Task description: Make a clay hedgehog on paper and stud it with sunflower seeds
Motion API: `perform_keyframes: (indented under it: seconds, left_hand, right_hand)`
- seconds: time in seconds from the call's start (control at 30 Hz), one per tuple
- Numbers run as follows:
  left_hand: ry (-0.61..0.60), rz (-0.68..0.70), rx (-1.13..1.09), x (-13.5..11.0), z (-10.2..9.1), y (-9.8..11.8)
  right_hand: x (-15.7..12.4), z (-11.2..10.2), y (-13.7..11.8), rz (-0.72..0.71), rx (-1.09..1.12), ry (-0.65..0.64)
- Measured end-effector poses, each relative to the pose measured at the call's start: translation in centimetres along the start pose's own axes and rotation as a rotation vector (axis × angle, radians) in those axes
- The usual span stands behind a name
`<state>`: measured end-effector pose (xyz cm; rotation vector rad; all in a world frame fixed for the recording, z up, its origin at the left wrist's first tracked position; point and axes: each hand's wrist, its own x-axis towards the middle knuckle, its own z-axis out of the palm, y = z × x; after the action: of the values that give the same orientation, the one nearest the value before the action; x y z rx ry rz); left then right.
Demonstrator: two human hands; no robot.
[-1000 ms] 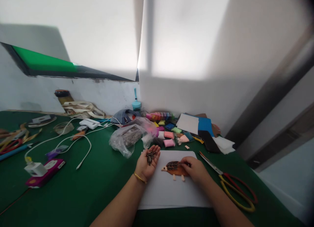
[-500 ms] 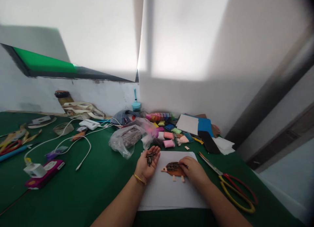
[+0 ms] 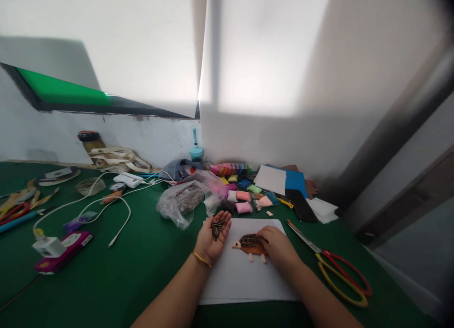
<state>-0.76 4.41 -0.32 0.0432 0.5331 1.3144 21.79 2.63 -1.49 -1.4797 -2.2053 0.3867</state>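
My left hand (image 3: 213,234) lies palm up with its fingers slightly curled, cupping a small pile of striped sunflower seeds (image 3: 217,229). Beside it, on white paper (image 3: 244,283), is a flat clay hedgehog (image 3: 250,248) with an orange-brown body, a pale pointed snout, a dark eye and two pale legs. Dark striped seeds cover its back. My right hand (image 3: 278,245) is at the rear of that back, fingertips pinched together on what looks like a sunflower seed; the fingers partly hide it and the hedgehog's rear end.
Large scissors (image 3: 331,264) with red and yellow handles lie right of the paper. Behind it are a clear plastic bag (image 3: 184,200) of seeds and several coloured clay packs (image 3: 244,208). White cables and a charger (image 3: 49,246) on a magenta block occupy the left side.
My right hand has shifted very slightly left along the hedgehog's back, still pinched. The left hand stays in place with its seeds. The whole view has moved a touch.
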Motion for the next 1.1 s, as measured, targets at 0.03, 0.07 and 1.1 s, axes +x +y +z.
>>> perform_keyframes:
  seconds: [0.03,0.07,1.1]
  left_hand:
    - [-0.001,0.001,0.002,0.0,0.0,0.0]
    - [-0.002,0.002,0.004,0.0,0.0,0.0]
    - [-0.105,-0.088,-0.007,-1.2,0.5,-0.5]
  right_hand:
    - [-0.1,-0.2,-0.1,0.011,0.011,0.003]
    - [-0.2,-0.4,-0.1,0.024,0.019,0.008]
    - [-0.5,-2.1,-1.0,-0.008,0.072,0.116]
